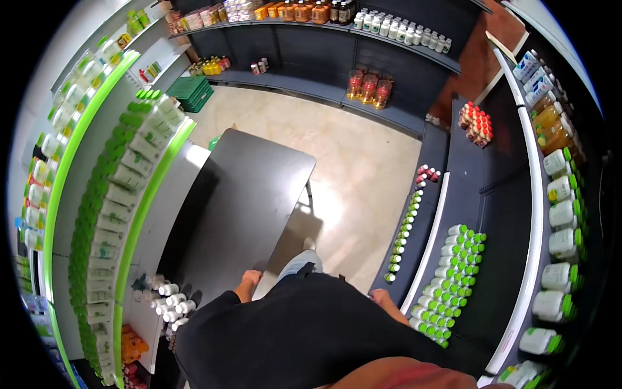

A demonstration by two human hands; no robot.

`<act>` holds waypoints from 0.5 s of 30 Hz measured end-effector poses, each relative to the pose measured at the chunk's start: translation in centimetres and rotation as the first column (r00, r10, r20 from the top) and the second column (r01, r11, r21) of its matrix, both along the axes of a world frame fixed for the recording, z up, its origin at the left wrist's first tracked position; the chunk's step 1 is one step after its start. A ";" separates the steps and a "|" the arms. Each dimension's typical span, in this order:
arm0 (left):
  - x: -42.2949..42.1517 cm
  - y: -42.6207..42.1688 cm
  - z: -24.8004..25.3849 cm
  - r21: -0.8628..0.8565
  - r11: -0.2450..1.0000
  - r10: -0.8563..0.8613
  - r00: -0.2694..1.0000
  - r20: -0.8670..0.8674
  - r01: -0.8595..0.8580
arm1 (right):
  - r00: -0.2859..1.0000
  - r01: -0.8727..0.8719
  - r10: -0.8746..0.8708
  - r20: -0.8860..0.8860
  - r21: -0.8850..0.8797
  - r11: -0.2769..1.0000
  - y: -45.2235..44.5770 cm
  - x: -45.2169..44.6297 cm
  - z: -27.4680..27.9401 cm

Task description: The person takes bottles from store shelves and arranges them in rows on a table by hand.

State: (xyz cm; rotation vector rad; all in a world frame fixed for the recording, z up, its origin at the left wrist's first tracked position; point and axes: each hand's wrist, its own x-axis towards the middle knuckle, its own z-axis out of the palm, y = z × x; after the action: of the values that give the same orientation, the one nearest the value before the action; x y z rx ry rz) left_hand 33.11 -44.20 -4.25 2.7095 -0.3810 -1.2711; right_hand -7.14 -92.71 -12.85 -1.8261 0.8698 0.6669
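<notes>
My left hand is low by the near right edge of a dark grey table. Its fingers look curled; the inside of the hand is hidden, and I cannot tell whether it touches the table. On the other side, my right hand is beside the low shelf on the right. Its fingers are too small and turned away to read. Closest to it are a single row of green-and-white bottles and a block of white bottles with green caps.
Green-edged shelves packed with green-capped containers rise on the left. White bottles cluster near the table's near left end. Green crates are stacked at the back left. Dark shelves line the back wall. Pale floor runs between table and right shelving.
</notes>
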 end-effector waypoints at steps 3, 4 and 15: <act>1.2 -4.2 2.1 0.204 0.979 0.038 0.997 -0.069 -0.023 | 0.893 0.436 -0.414 -0.174 0.112 0.893 1.2 7.4 4.9; 2.5 -5.5 1.7 0.280 0.955 -0.056 0.987 -0.151 0.097 | 0.905 0.412 -0.392 -0.166 0.112 0.904 0.4 9.6 5.2; 21.5 -28.0 -2.8 -0.684 0.638 -0.673 0.687 -0.273 0.353 | 0.838 0.505 -0.538 0.087 0.252 0.826 -20.3 24.0 8.3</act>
State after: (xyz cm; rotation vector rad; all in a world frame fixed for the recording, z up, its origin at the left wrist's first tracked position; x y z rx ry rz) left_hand 54.59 -72.24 -7.08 1.6721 -1.3351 -1.5884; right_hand 16.87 -112.97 -4.56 -1.3293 1.0878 0.2495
